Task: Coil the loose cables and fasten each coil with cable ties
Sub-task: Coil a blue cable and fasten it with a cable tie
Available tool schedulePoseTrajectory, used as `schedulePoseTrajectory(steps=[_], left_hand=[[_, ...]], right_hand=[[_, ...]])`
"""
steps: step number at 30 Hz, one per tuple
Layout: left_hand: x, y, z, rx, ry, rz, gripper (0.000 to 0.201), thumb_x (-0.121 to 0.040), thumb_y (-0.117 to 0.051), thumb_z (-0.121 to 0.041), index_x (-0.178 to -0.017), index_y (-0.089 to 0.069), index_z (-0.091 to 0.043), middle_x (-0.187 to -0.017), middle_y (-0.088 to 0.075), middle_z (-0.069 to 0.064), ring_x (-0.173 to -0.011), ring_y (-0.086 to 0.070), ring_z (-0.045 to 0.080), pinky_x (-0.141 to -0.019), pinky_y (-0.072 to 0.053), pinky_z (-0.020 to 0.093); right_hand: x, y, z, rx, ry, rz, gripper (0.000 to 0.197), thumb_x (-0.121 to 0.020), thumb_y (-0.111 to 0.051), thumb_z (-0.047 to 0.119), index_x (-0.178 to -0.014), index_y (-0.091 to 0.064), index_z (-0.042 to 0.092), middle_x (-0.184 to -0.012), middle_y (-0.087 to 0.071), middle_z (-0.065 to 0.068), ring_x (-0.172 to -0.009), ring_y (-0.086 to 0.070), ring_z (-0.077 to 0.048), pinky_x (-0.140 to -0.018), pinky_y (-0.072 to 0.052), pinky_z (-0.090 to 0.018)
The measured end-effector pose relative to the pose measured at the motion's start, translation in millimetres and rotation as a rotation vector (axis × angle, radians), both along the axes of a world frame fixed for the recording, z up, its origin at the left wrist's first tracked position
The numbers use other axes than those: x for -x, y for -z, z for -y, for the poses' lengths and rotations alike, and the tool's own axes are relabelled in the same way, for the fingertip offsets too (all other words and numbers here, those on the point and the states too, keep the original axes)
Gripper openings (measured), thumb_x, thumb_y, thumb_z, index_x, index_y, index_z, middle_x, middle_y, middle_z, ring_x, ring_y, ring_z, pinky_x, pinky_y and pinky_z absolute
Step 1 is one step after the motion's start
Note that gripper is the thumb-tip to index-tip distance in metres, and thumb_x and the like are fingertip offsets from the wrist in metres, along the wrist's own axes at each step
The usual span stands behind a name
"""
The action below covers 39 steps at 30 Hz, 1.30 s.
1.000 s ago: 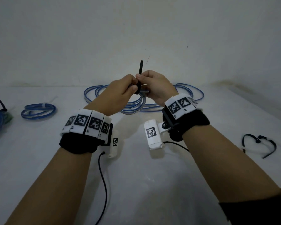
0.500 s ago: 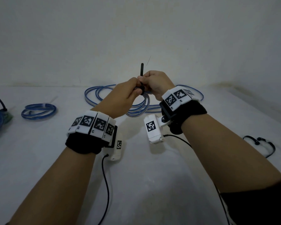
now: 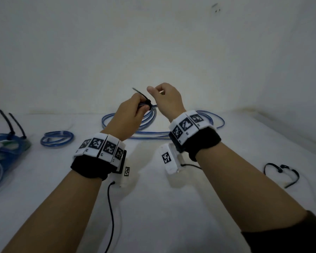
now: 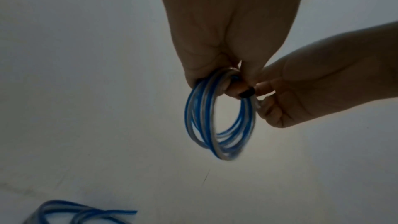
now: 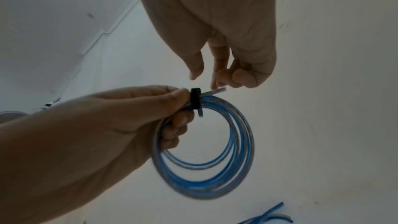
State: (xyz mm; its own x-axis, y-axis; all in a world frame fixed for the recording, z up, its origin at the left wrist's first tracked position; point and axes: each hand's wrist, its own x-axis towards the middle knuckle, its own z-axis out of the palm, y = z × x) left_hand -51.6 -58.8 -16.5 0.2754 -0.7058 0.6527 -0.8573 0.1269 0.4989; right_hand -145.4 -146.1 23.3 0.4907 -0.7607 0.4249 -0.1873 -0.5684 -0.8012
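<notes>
My left hand (image 3: pixel 143 107) grips a small coil of blue and clear cable (image 5: pixel 204 186) at its top, and the coil hangs below the fingers above the table. A black cable tie (image 5: pixel 195 99) is wrapped round the coil right beside the left thumb. Its tail (image 3: pixel 140 93) sticks up and to the left. My right hand (image 3: pixel 159 95) hovers just right of the tie, fingers loosely curled, thumb apart, nothing held between them. A short cable end (image 5: pixel 216 91) pokes out under its fingertips. In the left wrist view the coil (image 4: pixel 200 122) and the tie head (image 4: pixel 246 94) show below my left hand (image 4: pixel 226 31).
A long loose blue cable (image 3: pixel 214 119) lies on the white table (image 3: pixel 153 207) behind my hands. A small coil (image 3: pixel 57 138) sits at the left, and a pile of tied blue bundles (image 3: pixel 7 147) lies further left. Spare black ties (image 3: pixel 281 173) lie at the right. A wall stands close behind.
Both hands have risen with the coil. The right hand has let go of the tie tail, which stood upright between the hands and now leans left.
</notes>
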Motion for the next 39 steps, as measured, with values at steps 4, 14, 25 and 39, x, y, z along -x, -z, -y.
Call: schedulePoseTrajectory(steps=[4, 14, 25, 39], left_hand=[[-9, -9, -21, 0.049, -0.147, -0.140, 0.019, -0.095, -0.048, -0.015, -0.109, -0.054, -0.004, -0.093, -0.057, 0.000, -0.083, -0.051, 0.015, -0.066, -0.030, 0.017], [-34, -19, -81, -0.053, -0.081, -0.393, 0.031, -0.092, -0.039, -0.011, -0.109, -0.065, -0.007, -0.098, -0.065, 0.009, -0.085, -0.059, 0.016, -0.082, -0.047, 0.024], [-103, -2, -126, -0.083, -0.332, -0.513, 0.030, -0.096, -0.047, -0.016, -0.120, -0.058, -0.003, -0.099, -0.067, 0.007, -0.076, -0.067, 0.010, -0.072, -0.055, 0.023], [-172, 16, -153, -0.343, -0.758, -0.261, 0.030, -0.091, -0.055, -0.025, -0.085, -0.070, 0.001, -0.075, -0.064, 0.013, -0.076, -0.060, 0.027, -0.063, -0.043, 0.026]], right_hand=[[-12, 7, -32, -0.098, -0.097, 0.014, 0.013, -0.090, -0.054, 0.020, -0.081, -0.056, 0.012, -0.083, -0.065, -0.011, -0.079, -0.064, -0.027, -0.079, -0.054, -0.042], [-40, 16, -79, -0.498, -0.346, 0.199, 0.030, -0.084, -0.066, 0.007, -0.110, -0.056, -0.005, -0.083, -0.062, -0.010, -0.062, -0.061, -0.015, -0.058, -0.056, -0.022], [-91, 24, -103, -0.761, -0.496, 0.253, 0.023, -0.089, -0.054, 0.000, -0.106, -0.058, -0.016, -0.073, -0.060, -0.016, -0.056, -0.057, -0.016, -0.048, -0.049, -0.018], [-193, 69, -120, -0.621, -0.420, -0.196, 0.019, -0.083, -0.062, -0.002, -0.068, -0.055, 0.008, -0.079, -0.062, -0.018, -0.073, -0.062, -0.033, -0.074, -0.057, -0.048]])
